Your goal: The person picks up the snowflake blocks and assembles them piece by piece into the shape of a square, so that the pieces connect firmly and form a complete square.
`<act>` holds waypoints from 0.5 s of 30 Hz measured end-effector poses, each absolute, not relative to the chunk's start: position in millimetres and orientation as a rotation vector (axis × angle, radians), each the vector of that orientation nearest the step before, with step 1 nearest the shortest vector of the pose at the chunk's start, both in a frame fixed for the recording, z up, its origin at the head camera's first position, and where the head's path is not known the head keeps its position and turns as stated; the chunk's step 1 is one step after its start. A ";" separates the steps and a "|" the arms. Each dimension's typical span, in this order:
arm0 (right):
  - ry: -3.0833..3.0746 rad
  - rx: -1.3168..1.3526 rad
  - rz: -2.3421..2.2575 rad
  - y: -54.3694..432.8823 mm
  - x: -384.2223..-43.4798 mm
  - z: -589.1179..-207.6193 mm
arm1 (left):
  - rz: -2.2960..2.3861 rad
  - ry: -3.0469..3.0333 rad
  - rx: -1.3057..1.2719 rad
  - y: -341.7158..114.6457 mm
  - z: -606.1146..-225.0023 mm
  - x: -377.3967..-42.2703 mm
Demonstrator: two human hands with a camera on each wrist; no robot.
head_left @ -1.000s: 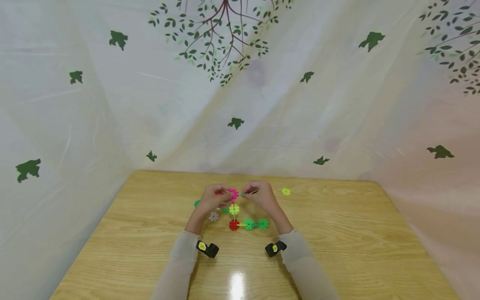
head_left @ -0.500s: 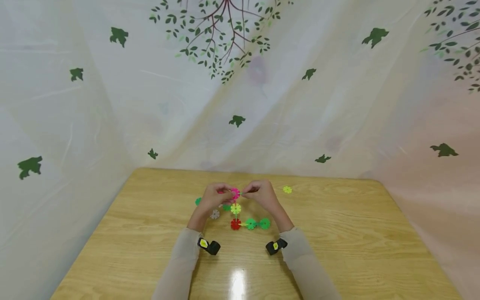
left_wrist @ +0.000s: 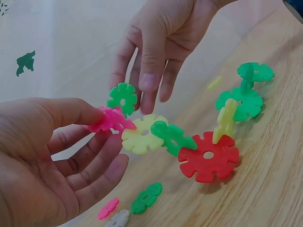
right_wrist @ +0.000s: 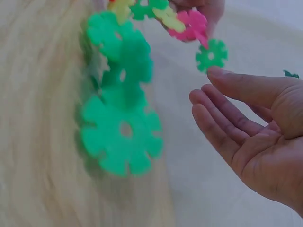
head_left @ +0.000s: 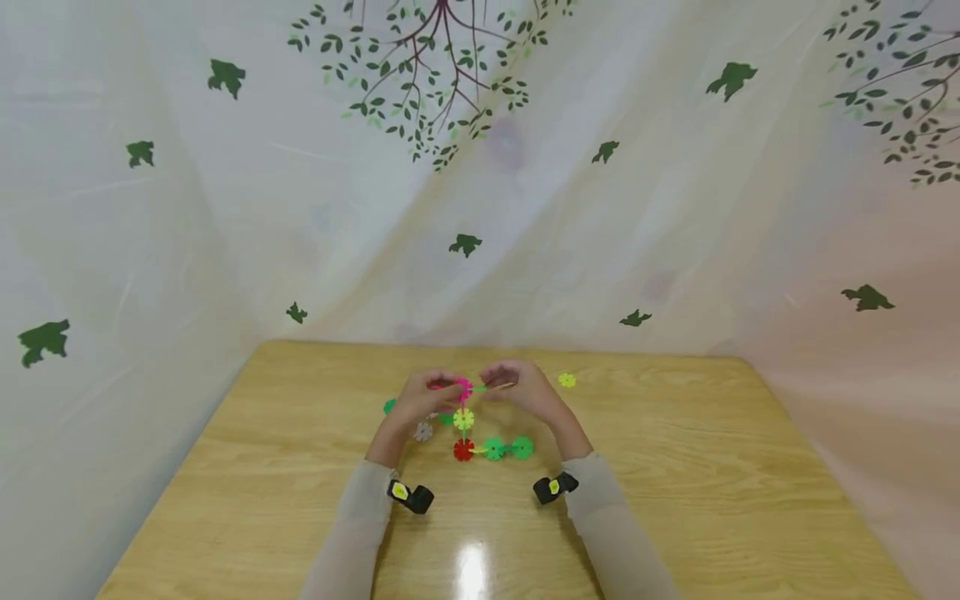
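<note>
My left hand (left_wrist: 52, 156) pinches a pink snowflake disc (left_wrist: 111, 119) between thumb and fingers. A green disc (left_wrist: 122, 98) is slotted upright into its far side. From the pink disc runs a joined chain: a pale yellow disc (left_wrist: 143, 135), a green one (left_wrist: 173, 138), a red disc (left_wrist: 208, 157), a second yellow disc (left_wrist: 225, 120), then several green discs (right_wrist: 122, 127). My right hand (right_wrist: 260, 127) is beside the upright green disc with its fingers relaxed and spread, holding nothing. Its thumb tip is right by that disc; whether they touch I cannot tell.
Loose on the wooden table (head_left: 675, 483) are a grey disc (left_wrist: 118, 219), a pink disc (left_wrist: 108, 208) and a green disc (left_wrist: 147, 197), near my left hand. A yellow disc (head_left: 567, 380) lies beyond my right hand. A patterned curtain (head_left: 375, 250) hangs behind the table.
My right fingers have loosened from their pinch on the small green disc and spread apart. My left hand keeps its grip on the pink disc. The head view has shifted slightly.
</note>
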State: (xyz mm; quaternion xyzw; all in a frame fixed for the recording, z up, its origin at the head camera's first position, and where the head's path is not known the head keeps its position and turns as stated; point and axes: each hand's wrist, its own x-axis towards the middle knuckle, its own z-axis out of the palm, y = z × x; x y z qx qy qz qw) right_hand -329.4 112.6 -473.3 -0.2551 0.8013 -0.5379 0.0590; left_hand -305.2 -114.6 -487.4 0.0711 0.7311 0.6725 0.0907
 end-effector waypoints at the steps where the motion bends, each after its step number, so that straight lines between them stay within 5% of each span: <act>1: 2.440 -0.754 -1.619 116.7 -329.0 -472.8 | 1.998 2.173 0.208 -114.3 -487.5 -303.7; 15: 2.744 -0.416 -1.396 194.2 -351.5 -468.4 | 1.978 2.111 0.185 -114.3 -487.8 -303.7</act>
